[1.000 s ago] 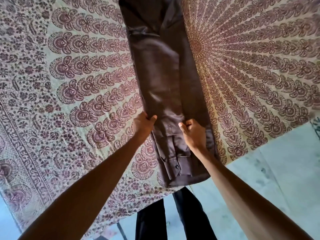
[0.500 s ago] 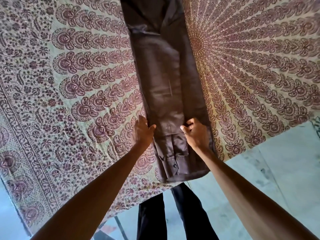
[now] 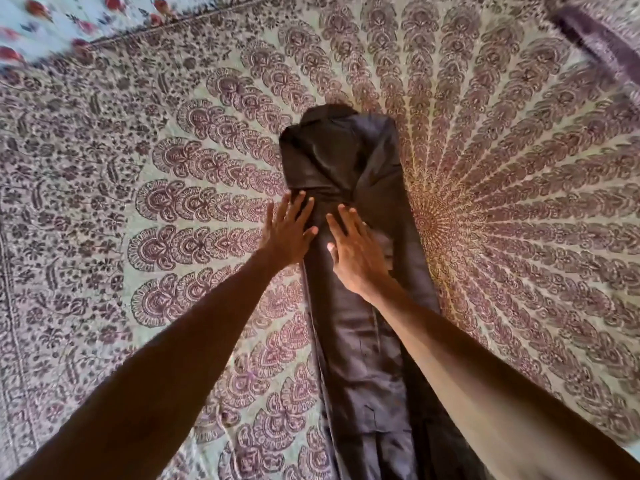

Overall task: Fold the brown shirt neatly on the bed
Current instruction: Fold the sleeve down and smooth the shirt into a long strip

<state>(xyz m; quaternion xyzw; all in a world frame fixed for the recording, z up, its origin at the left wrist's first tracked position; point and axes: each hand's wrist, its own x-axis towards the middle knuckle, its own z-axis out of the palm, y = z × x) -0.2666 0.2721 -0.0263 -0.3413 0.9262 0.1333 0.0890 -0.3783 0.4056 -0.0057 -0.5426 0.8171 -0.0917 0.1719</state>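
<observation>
The brown shirt (image 3: 349, 161) lies on the bed as a long narrow strip, its sides folded inward, collar end far from me and hem end running out of view at the bottom. My left hand (image 3: 289, 230) rests flat with fingers spread on the strip's left edge, partly on the bedspread. My right hand (image 3: 355, 251) presses flat on the middle of the strip, just below the shoulder area. Neither hand grips the cloth.
The bed is covered by a cream bedspread with a maroon mandala print (image 3: 519, 168). A white cloth with red flowers (image 3: 41, 32) shows at the far left corner, and a dark purple fabric (image 3: 595, 39) lies at the far right.
Both hands have let go of the hem end and moved up the strip toward the collar, now lying flat and open. My view has shifted forward over the bed.
</observation>
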